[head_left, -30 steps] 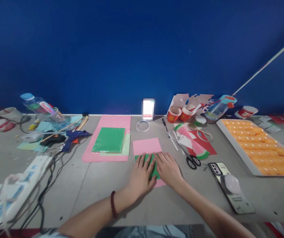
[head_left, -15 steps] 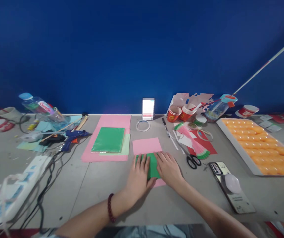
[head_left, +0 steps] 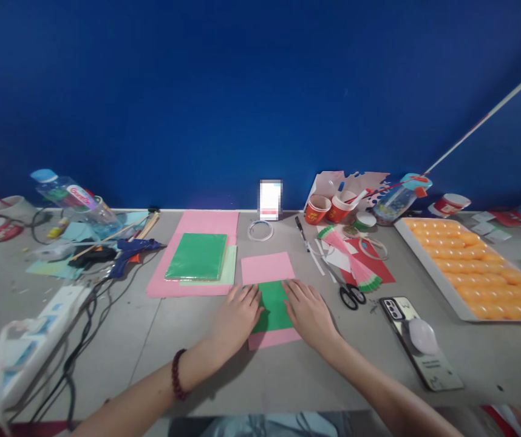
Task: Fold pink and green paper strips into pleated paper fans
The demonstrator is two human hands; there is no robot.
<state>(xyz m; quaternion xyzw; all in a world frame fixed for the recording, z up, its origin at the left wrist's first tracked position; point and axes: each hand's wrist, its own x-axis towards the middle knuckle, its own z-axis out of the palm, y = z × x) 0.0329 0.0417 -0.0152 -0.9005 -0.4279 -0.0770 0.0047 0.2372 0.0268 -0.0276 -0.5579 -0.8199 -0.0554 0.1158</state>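
A green paper strip (head_left: pixel 273 306) lies flat across a pink sheet of paper (head_left: pixel 267 267), whose pink shows above and below the green. My left hand (head_left: pixel 238 312) rests on the left edge of the green paper, its fingers stretched out. On the right edge, my right hand (head_left: pixel 308 309) lies with fingers extended, touching the paper. Neither hand grips anything. To the left, a wrapped green paper pack (head_left: pixel 197 256) sits on light green paper (head_left: pixel 228 267) and a larger pink sheet (head_left: pixel 160 282).
Black-handled scissors (head_left: pixel 352 296), a phone (head_left: pixel 419 343) and a tray of orange balls (head_left: pixel 470 264) are on the right. A blue glue gun (head_left: pixel 133 252) and power strip (head_left: pixel 33 346) lie left. Behind stand red paper cups (head_left: pixel 317 210), a white ring (head_left: pixel 260 230) and a black pen (head_left: pixel 301 232).
My left hand has slid left from the middle of the green paper to its left edge, uncovering more of it. My right hand stays on the right side.
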